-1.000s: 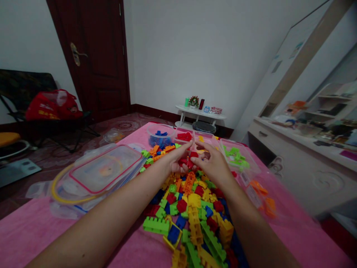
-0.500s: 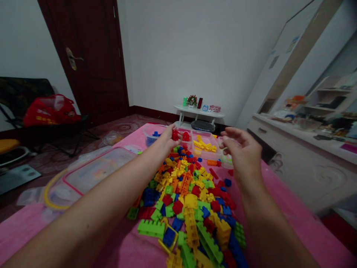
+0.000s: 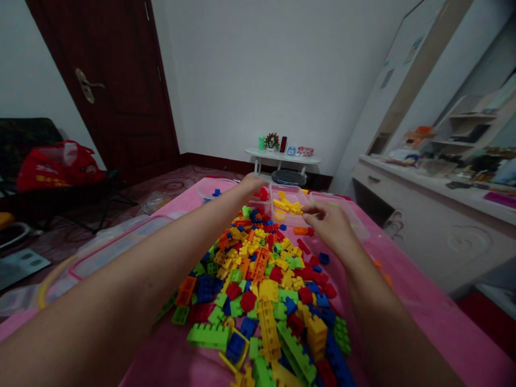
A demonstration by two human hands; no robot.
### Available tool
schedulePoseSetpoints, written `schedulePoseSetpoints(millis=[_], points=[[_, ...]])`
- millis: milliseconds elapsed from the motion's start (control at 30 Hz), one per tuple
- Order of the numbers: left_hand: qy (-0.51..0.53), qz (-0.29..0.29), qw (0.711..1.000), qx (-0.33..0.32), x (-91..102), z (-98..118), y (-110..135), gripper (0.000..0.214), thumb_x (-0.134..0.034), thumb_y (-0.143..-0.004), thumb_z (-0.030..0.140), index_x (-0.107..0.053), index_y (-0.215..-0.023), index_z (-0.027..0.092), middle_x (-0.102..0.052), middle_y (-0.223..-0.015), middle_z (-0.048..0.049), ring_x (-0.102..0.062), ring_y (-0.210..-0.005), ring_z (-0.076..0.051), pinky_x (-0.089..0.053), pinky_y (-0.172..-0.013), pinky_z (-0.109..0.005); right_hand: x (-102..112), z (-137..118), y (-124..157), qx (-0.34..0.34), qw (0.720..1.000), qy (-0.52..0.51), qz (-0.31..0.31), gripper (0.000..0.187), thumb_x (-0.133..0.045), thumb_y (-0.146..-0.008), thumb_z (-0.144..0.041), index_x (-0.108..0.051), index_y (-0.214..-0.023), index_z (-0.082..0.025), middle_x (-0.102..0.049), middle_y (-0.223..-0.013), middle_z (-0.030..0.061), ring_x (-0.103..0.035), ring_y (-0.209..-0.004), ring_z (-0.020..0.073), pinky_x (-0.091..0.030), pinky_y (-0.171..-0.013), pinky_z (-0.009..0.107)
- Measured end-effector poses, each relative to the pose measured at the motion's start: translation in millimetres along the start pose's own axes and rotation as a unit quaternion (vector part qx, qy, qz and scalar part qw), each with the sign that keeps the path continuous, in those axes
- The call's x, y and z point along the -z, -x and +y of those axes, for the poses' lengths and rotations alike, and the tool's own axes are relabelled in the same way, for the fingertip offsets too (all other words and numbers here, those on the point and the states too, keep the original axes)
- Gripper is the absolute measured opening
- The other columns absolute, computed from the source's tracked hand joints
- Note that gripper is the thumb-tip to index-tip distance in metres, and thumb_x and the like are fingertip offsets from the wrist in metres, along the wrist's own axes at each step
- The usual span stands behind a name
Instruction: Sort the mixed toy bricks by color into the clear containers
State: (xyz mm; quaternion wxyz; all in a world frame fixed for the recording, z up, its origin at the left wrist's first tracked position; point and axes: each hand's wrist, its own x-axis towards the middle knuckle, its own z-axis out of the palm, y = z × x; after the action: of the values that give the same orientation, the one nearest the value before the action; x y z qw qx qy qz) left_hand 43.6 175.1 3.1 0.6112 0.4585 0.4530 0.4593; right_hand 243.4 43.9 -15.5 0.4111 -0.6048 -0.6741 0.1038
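My left hand [image 3: 253,184] reaches over the clear box with red bricks [image 3: 263,194], palm down. Its fingers are hidden, so whether it holds anything does not show. My right hand [image 3: 328,221] hovers by the front right corner of the clear box with yellow bricks [image 3: 278,216]. Its thumb and fingers are bent but apart, with nothing visible between them. A large heap of mixed toy building bricks [image 3: 258,269] spreads between my forearms. An orange brick [image 3: 300,230] lies just left of my right hand.
A clear tub with blue bricks [image 3: 205,189] stands left of the boxes, and another clear box [image 3: 355,217] stands to the right. Clear lids [image 3: 92,258] lie at the left on the pink cloth [image 3: 407,301]. A white dresser [image 3: 423,215] borders the right side.
My left hand has turned over the red bricks' box; the red brick seen in its fingers is now out of sight. My right hand has moved left and forward, its fingers lower.
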Motion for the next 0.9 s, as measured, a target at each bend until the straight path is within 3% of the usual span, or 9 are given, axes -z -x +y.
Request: schedulePoseSetpoints(millis=[133, 233, 333, 433, 567, 700, 900], points=[[-0.240, -0.064, 0.968, -0.043, -10.5, -27.7, 24.4, 0.014, -0.070, -0.053, 0.002, -0.066, -0.057, 0.015, -0.056, -0.051, -0.0002, -0.053, -0.056, -0.013, -0.041, -0.053, -0.018, -18.1, 22.5, 8.8, -0.032, 0.965, 0.233, -0.117, 0.018, -0.064, -0.066, -0.014, -0.071, -0.080, -0.023, -0.070, -0.083, 0.0060, -0.062, -0.074, 0.0188, -0.042, -0.063, 0.028], [-0.352, -0.109, 0.926, -0.081, -16.2, -43.4, 38.4, 0.023, -0.070, -0.044, -0.004, -0.066, -0.050, 0.018, -0.055, -0.047, 0.0022, -0.054, -0.058, -0.013, -0.039, -0.055, -0.017, -25.5, 27.9, 16.4, -0.043, 0.955, 0.260, -0.139, 0.021, -0.065, -0.063, -0.013, -0.072, -0.079, -0.024, -0.070, -0.083, 0.0059, -0.063, -0.076, 0.0206, -0.041, -0.063, 0.029], [-0.417, -0.119, 0.893, -0.125, -19.2, -52.7, 46.1, 0.028, -0.068, -0.042, -0.006, -0.066, -0.050, 0.020, -0.057, -0.052, 0.0015, -0.057, -0.069, -0.017, -0.040, -0.060, -0.018, -28.4, 29.2, 18.3, -0.037, 0.950, 0.266, -0.159, 0.025, -0.062, -0.066, -0.012, -0.073, -0.084, -0.024, -0.071, -0.086, 0.0076, -0.064, -0.081, 0.0234, -0.042, -0.066, 0.031], [-0.455, -0.114, 0.868, -0.160, -19.8, -57.8, 49.3, 0.029, -0.067, -0.042, -0.006, -0.065, -0.051, 0.021, -0.058, -0.057, -0.0002, -0.059, -0.079, -0.021, -0.042, -0.065, -0.020, -31.9, 26.5, 16.6, -0.012, 0.954, 0.253, -0.158, 0.029, -0.056, -0.073, -0.013, -0.072, -0.095, -0.024, -0.069, -0.102, 0.0092, -0.062, -0.094, 0.0241, -0.043, -0.077, 0.033], [-0.481, -0.103, 0.848, -0.196, -20.0, -62.9, 52.1, 0.025, -0.071, -0.044, -0.002, -0.062, -0.052, 0.020, -0.056, -0.058, -0.0027, -0.060, -0.084, -0.027, -0.044, -0.070, -0.025, -42.7, 14.3, 17.1, 0.082, 0.970, 0.170, -0.151, 0.034, -0.052, -0.081, -0.023, -0.065, -0.112, -0.025, -0.065, -0.115, 0.0061, -0.058, -0.104, 0.0220, -0.040, -0.089, 0.032], [-0.484, -0.095, 0.840, -0.225, -18.9, -67.9, 54.5, 0.024, -0.071, -0.047, 0.000, -0.061, -0.055, 0.020, -0.052, -0.056, -0.0031, -0.060, -0.086, -0.030, -0.044, -0.077, -0.031, -52.0, 4.4, 21.0, 0.083, 0.968, 0.133, -0.197, 0.027, -0.049, -0.083, -0.026, -0.070, -0.100, -0.025, -0.071, -0.099, 0.0033, -0.063, -0.089, 0.0199, -0.043, -0.076, 0.027], [-0.456, -0.095, 0.849, -0.248, -8.9, -70.7, 53.6, 0.025, -0.068, -0.048, -0.001, -0.061, -0.058, 0.020, -0.053, -0.058, -0.0017, -0.059, -0.079, -0.024, -0.042, -0.071, -0.028, -52.0, 9.9, 19.9, 0.040, 0.983, 0.089, -0.156, 0.017, -0.057, -0.072, -0.023, -0.071, -0.082, -0.024, -0.070, -0.077, 0.0007, -0.062, -0.070, 0.0168, -0.041, -0.060, 0.025]])
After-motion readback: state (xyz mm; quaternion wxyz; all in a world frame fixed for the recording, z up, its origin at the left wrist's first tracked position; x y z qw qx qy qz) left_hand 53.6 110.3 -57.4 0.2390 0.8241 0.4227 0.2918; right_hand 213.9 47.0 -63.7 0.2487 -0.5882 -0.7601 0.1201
